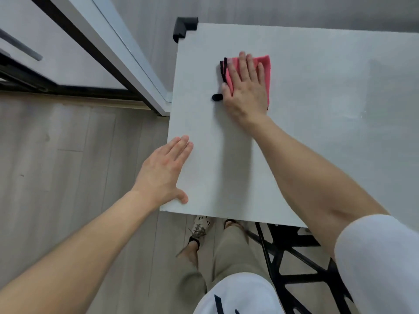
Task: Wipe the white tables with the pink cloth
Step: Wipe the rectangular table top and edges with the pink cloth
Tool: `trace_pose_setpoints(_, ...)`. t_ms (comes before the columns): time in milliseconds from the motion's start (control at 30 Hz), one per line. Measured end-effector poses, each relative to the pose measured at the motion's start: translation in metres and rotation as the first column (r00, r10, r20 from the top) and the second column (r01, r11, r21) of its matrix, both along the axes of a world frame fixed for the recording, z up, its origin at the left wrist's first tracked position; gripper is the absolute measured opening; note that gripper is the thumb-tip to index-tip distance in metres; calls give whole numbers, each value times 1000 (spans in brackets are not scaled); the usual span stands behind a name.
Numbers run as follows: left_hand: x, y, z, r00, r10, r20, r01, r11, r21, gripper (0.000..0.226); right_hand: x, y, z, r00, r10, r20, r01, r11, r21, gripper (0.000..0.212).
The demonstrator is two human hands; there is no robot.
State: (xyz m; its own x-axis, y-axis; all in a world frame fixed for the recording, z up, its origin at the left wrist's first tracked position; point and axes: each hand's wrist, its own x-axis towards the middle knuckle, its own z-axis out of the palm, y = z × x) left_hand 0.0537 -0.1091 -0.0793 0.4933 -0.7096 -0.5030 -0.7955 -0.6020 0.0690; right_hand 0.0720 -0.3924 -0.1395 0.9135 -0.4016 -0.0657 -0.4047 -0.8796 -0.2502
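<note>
Pink cloth (264, 71) lies near the table's (317, 132) left edge, right hand (246, 87) flat on it; left hand (164, 171) flat at the near-left corner, open top rightward.

Bright, soft light. The white table (317, 143) shows faint glare rightward and one soft shadow; its edges bow.
</note>
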Motion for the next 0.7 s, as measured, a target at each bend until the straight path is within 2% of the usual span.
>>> trace_pose_setpoints(67,-2,-1,3,1000,14,0,-14,1000,15,158,-38,35,-3,960,273,55,-271,961,-48,70)
trace_pose_setpoints(133,-4,-3,6,1000,16,-7,-16,999,29,157,-90,43,-3,808,588,44,-584,808,-75,69)
trace_pose_setpoints(200,-5,-5,6,1000,7,-6,-7,999,41,157,-118,14,-1,680,733,10,-733,680,-35,69)
trace_pose_setpoints(233,-6,-5,6,1000,9,-5,-9,999,50,157,-119,-7,-2,673,740,-2,-740,672,-29,70)
trace_pose_setpoints(300,-8,-5,6,1000,23,-3,-22,998,62,157,-99,-43,-4,785,619,0,-617,782,-86,72)
trace_pose_setpoints(367,-8,-5,6,1000,25,-6,-25,998,66,156,-62,-58,-3,948,317,25,-314,945,-95,72)
trace_pose_setpoints(433,-7,-4,5,1000,14,-9,-14,998,58,156,-29,-27,0,1000,25,0,-25,999,-41,74)
trace_pose_setpoints(467,-6,-3,5,1000,8,-9,-8,999,51,156,-23,-2,0,1000,-28,0,28,999,-21,75)
trace_pose_setpoints(500,-5,-2,4,1000,4,-5,-4,999,44,157,-26,27,-1,1000,-10,17,10,1000,-12,75)
trace_pose_setpoints(533,-4,-1,3,1000,0,3,0,999,35,158,-39,55,-2,996,77,41,-76,997,-25,74)
trace_pose_setpoints(633,-4,0,2,999,-29,20,29,1000,9,158,-122,96,-7,912,409,31,-407,912,-46,73)
trace_pose_setpoints(700,-5,-1,5,1000,-17,13,17,1000,3,158,-180,82,-4,898,440,-12,-440,897,-46,75)
